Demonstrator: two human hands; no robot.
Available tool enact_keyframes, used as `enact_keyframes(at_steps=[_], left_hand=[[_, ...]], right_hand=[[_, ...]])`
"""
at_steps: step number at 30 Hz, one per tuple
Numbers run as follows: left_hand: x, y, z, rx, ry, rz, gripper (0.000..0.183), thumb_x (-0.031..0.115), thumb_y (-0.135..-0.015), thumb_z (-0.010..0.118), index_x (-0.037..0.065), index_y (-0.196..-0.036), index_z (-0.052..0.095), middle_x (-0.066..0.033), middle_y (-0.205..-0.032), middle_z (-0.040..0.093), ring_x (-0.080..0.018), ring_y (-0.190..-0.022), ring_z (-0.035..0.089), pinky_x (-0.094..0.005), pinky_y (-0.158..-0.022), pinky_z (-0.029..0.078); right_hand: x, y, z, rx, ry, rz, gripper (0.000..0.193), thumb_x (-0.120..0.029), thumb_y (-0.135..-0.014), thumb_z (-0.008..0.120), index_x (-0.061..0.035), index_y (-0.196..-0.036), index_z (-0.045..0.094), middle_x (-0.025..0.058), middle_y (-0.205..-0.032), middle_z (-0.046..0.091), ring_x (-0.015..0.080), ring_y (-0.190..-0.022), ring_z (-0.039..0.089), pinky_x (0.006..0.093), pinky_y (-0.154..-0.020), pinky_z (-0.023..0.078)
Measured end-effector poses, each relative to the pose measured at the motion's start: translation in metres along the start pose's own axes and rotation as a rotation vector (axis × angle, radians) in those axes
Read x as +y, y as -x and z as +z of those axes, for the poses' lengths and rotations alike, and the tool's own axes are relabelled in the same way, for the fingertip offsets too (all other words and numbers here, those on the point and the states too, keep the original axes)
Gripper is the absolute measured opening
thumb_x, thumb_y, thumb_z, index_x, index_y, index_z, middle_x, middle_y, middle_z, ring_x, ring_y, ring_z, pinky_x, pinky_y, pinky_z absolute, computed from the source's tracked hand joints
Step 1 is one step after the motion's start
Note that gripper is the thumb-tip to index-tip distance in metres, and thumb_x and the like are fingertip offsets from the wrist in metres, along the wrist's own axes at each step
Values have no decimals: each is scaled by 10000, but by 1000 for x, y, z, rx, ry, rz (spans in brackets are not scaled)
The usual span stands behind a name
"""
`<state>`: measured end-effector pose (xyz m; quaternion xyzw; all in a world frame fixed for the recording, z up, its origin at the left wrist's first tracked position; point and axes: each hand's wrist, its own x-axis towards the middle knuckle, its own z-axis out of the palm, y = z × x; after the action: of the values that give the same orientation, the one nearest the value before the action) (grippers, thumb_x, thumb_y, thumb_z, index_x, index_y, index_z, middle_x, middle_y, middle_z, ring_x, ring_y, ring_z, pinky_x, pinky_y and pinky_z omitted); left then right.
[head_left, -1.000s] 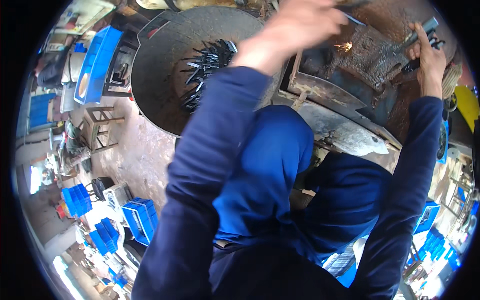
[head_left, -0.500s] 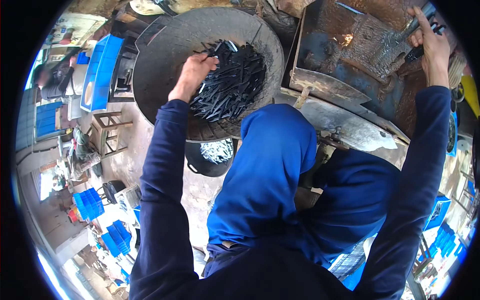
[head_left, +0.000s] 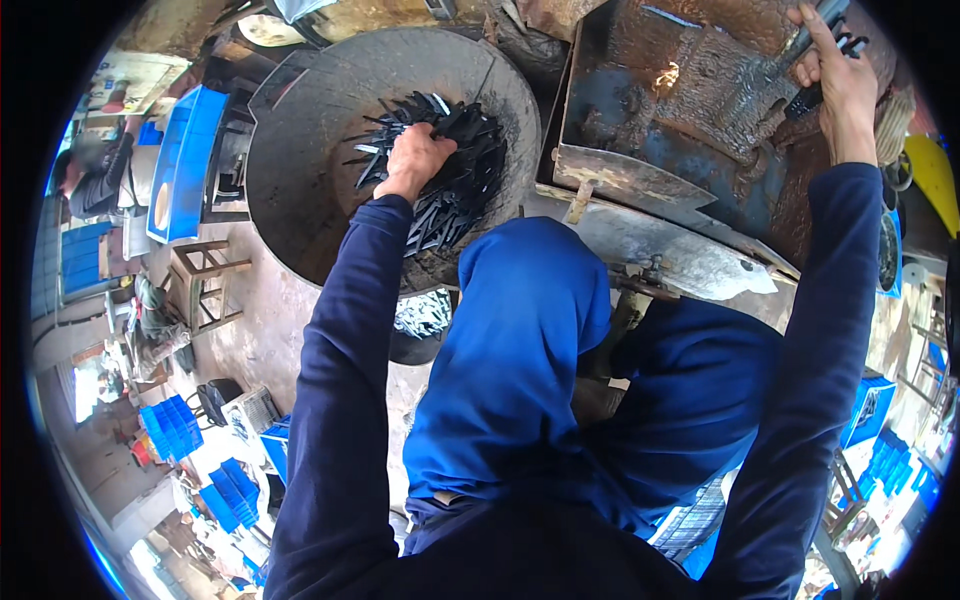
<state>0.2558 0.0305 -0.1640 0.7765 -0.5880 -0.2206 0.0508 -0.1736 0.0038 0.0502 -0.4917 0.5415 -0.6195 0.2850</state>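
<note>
My left hand is down on a heap of dark, narrow metal strips in a large round metal pan. Its fingers are curled together over several strips; the fingertips are partly hidden. At the upper right, my right hand is closed, its fingers at a grey metal cylinder. Dark, slim pieces stick out on both sides of this hand; their exact kind does not show. Beneath it lies a wet, brown-coated metal trough, with a small bright orange spot in it.
A dark tub of pale strips stands below the pan. The trough's metal edge runs close to my knees. Blue bins, a wooden stool and another person are at the left. Something yellow is at the far right.
My left hand has moved down and right across the heap, and strips now fan out at its left. My right hand stays at the cylinder. The whole view has shifted slightly.
</note>
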Motion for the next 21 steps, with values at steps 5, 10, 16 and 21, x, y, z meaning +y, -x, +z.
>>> enact_keyframes(at_steps=[5, 10, 16, 21], left_hand=[[-25, 4, -12, -26, 78, 86, 336, 292, -799, 667, 26, -1002, 641, -187, -971, 681, -333, -947, 644, -394, -848, 496], [-36, 29, -33, -142, 470, 71, 196, 205, -845, 591, 21, -910, 597, -98, -781, 636, -211, -691, 588, -323, -643, 470], [-38, 65, -48, -241, 985, 1, 97, 129, -892, 514, 50, -893, 570, -8, -667, 535, -87, -517, 450, -232, -460, 341], [-47, 66, -56, -262, 949, -71, 109, 126, -918, 468, 59, -909, 553, 28, -650, 476, -51, -479, 356, -203, -419, 274]], right_hand=[[-2, 4, 2, 36, 17, -27, 228, -245, -907, 662, -31, -839, 630, 3, -504, 478, 100, -363, 394, 257, -360, 320], [-3, 5, 2, 52, 0, 15, 221, -236, -910, 659, -32, -829, 625, 1, -504, 476, 98, -362, 391, 255, -360, 318], [-4, -4, -5, -56, -41, 73, 236, -171, -941, 600, 52, -924, 527, 116, -674, 573, 148, -393, 440, 290, -337, 349], [-2, -7, -6, -86, -25, 88, 266, -146, -961, 565, 105, -968, 479, 175, -764, 626, 172, -405, 465, 310, -322, 362]])
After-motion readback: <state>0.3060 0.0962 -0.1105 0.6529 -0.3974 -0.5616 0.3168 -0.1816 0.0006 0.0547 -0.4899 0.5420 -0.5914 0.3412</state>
